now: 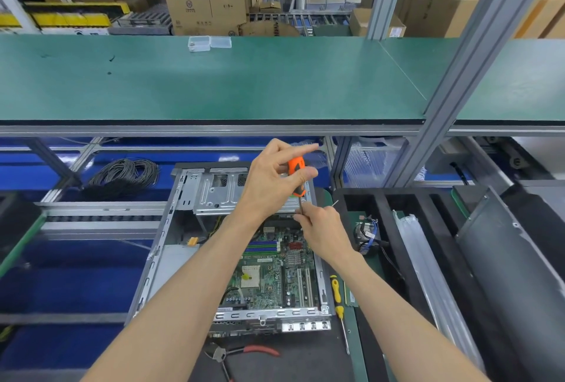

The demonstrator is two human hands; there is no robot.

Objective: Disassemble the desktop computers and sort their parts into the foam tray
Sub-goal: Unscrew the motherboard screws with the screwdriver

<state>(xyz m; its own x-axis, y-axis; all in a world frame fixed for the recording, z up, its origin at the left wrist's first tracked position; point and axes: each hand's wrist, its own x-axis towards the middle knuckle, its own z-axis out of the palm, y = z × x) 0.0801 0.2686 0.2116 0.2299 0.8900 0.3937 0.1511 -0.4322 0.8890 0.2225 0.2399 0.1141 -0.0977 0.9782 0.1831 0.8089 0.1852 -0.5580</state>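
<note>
Left grip: I hold the orange screwdriver upright.
Right grip: pinching its shaft.
Case: open, centre frame, green motherboard inside.
Foam tray: right, cooler in a slot.

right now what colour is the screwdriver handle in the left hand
Orange with black trim, screwdriver handle, head view.

Both forearms reach up toward 12 o'clock, bare. L hand higher, fingers curled in a grip, index straight. R hand at its 5 o'clock, fingertips pinched together.
</note>
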